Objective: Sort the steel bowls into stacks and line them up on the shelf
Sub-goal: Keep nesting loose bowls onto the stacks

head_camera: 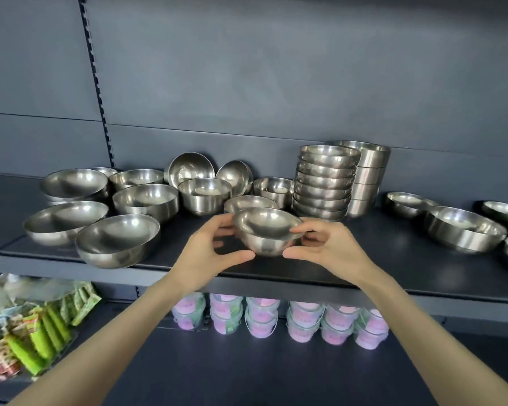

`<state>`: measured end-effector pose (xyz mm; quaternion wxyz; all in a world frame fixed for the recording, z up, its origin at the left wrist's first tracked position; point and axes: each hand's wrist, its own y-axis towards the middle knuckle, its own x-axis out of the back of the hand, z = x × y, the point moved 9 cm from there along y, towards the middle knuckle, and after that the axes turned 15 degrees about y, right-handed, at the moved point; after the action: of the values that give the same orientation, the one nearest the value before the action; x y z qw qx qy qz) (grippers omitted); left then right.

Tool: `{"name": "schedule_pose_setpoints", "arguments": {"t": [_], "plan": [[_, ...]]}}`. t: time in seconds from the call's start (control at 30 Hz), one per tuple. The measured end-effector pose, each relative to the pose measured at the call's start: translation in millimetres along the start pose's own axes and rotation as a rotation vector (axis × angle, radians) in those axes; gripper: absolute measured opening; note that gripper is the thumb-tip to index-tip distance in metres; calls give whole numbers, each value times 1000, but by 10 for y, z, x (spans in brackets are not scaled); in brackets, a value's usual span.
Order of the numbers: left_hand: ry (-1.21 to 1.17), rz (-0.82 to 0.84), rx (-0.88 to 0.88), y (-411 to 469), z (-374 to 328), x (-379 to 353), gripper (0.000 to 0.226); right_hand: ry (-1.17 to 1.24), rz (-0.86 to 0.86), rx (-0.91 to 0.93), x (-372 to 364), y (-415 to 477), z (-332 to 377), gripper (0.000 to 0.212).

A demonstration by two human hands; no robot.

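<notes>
1. Held a small steel bowl [267, 231] upright and empty at the centre of the view, over the front part of the dark shelf [305, 269].
2. Gripped it from 9 o'clock with the left hand [214, 250], thumb low on the wall and fingers curled round the far rim.
3. Gripped it from 3 o'clock with the right hand [326, 247] in the same way, so both hands were clamped on that one bowl.
4. Saw a tall stack [324, 183] of nested bowls at 1 o'clock of the held bowl, with a second stack [370, 177] of straighter-walled bowls just behind.
5. Saw loose bowls [145, 197] spread from 9 to 11 o'clock, two of them tipped on edge near the back panel [276, 83]. Noted pale patches inside a few, possibly only reflections.
6. Saw a wide bowl [464, 232] at 3 o'clock, well apart, with smaller ones near it.
7. Noted stacked pink tubs [276, 320] below at 6 o'clock and green packets [38, 338] at 8 o'clock.
</notes>
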<state>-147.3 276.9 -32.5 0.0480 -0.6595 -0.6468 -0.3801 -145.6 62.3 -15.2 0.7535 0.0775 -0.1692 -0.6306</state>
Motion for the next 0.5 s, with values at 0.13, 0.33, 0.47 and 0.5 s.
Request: {"name": "schedule_pose_setpoints", "arguments": {"t": [0.13,0.33,0.47,0.5], "plan": [[59,-19,8,312,211,97,73,35,-118,48,-25,189,101,57],[159,79,62,658,522,-62,62,56,-252,85,-68,440,97,54],[61,88,70,729,539,-107,41,22,-255,46,-145,554,42,47],[34,82,78,732,541,-93,39,12,-252,41,-156,575,29,43]]}}
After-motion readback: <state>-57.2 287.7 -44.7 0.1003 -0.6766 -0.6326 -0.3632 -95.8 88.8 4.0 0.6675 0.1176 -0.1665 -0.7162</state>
